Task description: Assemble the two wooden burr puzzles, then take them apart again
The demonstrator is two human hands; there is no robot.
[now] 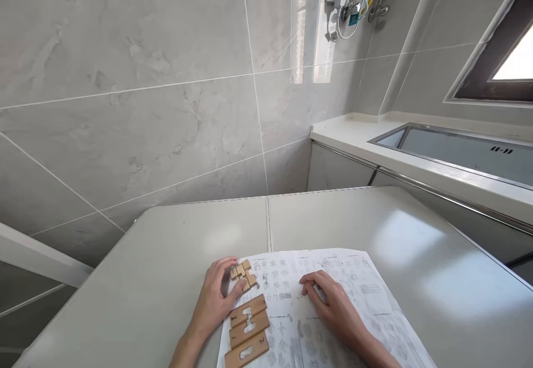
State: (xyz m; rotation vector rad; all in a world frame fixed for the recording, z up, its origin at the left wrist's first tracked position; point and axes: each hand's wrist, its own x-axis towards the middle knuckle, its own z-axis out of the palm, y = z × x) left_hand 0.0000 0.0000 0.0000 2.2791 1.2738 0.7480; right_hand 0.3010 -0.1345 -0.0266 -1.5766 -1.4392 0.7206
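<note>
Head view, observed from my remote station. The left hand (215,296) is at the left side of the printed sheet (370,307), beside a tight cluster of small wooden blocks (240,270). Its thumb touches the near side of the cluster and its other fingers reach round the far left edge; I cannot tell whether they pinch the blocks or only rest against them. The right hand (333,303) rests over the middle of the sheet, fingers loosely curled, thumb tip near the index tip; I cannot tell if anything sits between them.

Just nearer than the blocks, three wooden plates (260,320) with cut-outs lie overlapping in a column, partly on the sheet; I read "2" on the nearest. The sheet lies on the pale tabletop (325,218). Far side: grey tiled wall (166,118). Far right: a sink (458,146).
</note>
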